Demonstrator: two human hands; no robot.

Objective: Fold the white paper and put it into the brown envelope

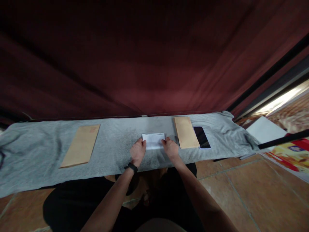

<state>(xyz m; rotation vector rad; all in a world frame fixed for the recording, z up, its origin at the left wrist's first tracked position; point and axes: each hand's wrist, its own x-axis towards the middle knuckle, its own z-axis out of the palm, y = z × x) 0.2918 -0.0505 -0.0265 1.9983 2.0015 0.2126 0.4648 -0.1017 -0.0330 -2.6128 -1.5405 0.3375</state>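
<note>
A folded sheet of white paper point(153, 141) lies low over the grey cloth, level between my two hands. My left hand point(138, 150), with a black band on its wrist, pinches the left edge, thumb on top. At the right edge my right hand point(171, 148) grips the paper the same way. Just to the right of that hand rest brown envelopes point(187, 132), which look stacked. Another brown envelope point(81, 145) lies farther off to the left of my left hand. The fingers under the paper are hidden.
A dark-screened phone point(202, 138) lies beside the right-hand envelopes. Grey cloth point(116, 138) covers the narrow bench. Behind it hangs a dark red curtain point(149, 80). White sheet point(266, 130) and a red-yellow printed package point(294, 154) are at far right, near a black bar.
</note>
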